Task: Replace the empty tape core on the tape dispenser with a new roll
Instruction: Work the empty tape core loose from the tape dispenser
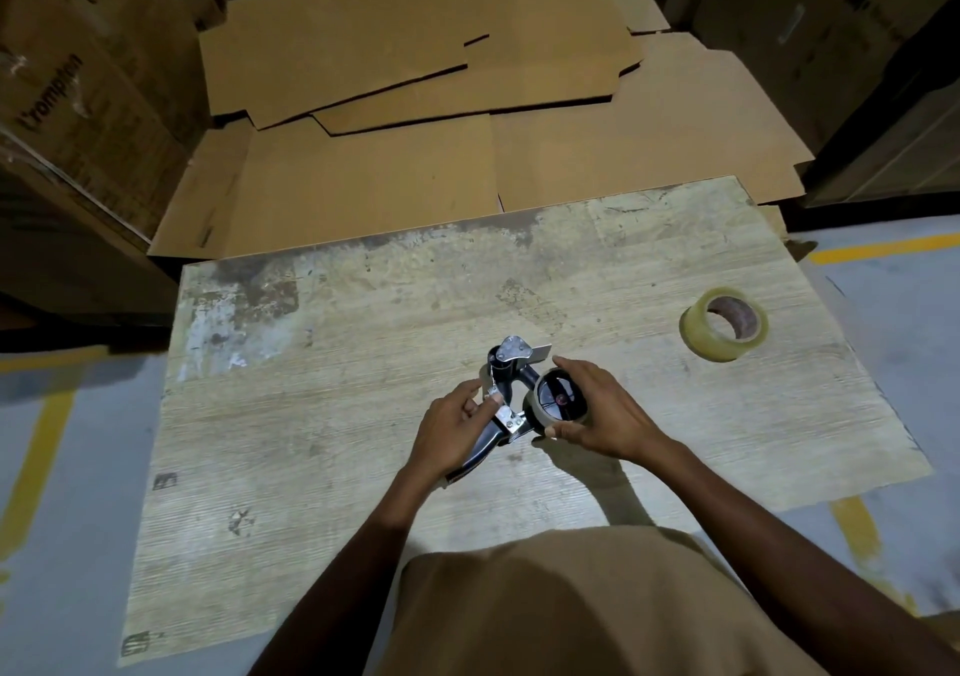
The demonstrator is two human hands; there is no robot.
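A black and metal tape dispenser lies on the worn table near its middle. My left hand grips the dispenser's handle, thumb near the metal bracket. A pale tape core sits on the dispenser's black wheel. My right hand curls round that core from the right, thumb at its near side and fingers over its far side. A full roll of clear tape lies on the table far to the right, apart from both hands.
Flattened cardboard sheets cover the floor beyond the table. Stacked printed cartons stand at the left and dark boxes at the right. Grey floor with yellow lines surrounds the table.
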